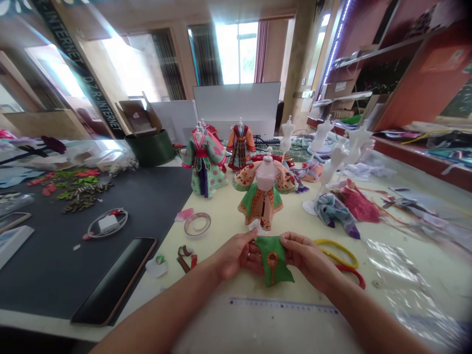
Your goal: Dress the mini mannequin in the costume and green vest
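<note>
**Cream worktable: green cloth pinched between both hands**

Cream table (221,211) fills the near view, with a black mat (155,196) covering its 9 o'clock side and a whiteboard (236,105) standing at the far edge, at 12 o'clock, under bright windows.

At the centre, low over the table, the left hand (236,255) and right hand (306,258) hold a green cloth (273,260). Each hand is closed on it in a pinch. The left grips its upper left edge and the right its upper right edge. The cloth's long axis runs from 12 o'clock down to 6, leaning slightly toward 5. Its broad top lies between the fingertips and its free lower end points back at the person. An orange oval with a stem runs down its face along that axis. It may be a small garment panel, but the view is too soft to say which part.

Just beyond the cloth, at 12 o'clock, stands a dressed mannequin (263,196) in green and orange. A clear ruler (283,306) lies crosswise at 6 o'clock. At 3 o'clock, beside the right hand, lie a yellow ring (337,250) and a red ring (354,275). A tape roll (197,224) sits at 10 o'clock and a phone (114,280) lies at 8 o'clock on the mat's edge. Bare mannequins (334,157) stand at 2 o'clock.
</note>
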A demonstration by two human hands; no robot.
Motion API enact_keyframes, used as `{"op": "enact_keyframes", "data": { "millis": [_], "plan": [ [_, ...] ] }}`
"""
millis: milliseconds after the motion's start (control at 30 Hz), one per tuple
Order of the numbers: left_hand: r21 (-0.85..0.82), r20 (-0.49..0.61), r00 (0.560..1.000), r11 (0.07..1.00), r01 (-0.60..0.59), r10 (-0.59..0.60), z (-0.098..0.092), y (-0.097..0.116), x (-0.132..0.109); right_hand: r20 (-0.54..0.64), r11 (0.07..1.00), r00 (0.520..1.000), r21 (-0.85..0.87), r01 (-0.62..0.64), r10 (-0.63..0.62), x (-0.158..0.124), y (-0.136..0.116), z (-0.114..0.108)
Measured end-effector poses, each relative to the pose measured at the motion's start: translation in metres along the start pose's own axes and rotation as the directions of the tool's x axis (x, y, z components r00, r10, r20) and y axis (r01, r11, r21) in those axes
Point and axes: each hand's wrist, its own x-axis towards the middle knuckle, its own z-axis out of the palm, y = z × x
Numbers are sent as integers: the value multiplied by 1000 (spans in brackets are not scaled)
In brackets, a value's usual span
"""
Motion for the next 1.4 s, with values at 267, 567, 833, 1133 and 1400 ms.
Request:
{"op": "enact_keyframes", "data": {
  "millis": [267, 567, 833, 1133, 1400],
  "plan": [
    [226, -37, 995, 970, -85, 96, -3, 1, -3, -23, 999, 999, -33, 23, -24, -3, 3, -1],
    [260, -41, 996, 963, -70, 83, -3, 3, -4, -20, 999, 999, -21, -41, 40, -2, 2, 0],
    [258, -68, 993, 963, -79, 100, -5, 1, -3, -42, 996, 999, -84, -22, 19, -2, 2, -2],
    [318, -145, 967, 935, -156, 211, -4, -1, -1, -49, 979, 996, -195, 60, -71, -3, -1, -1],
    [474, -72, 957, 854, -214, 280, 0, -2, -3, -12, 923, 985, -351, 157, -172, -1, -2, 3]
  ]
}}
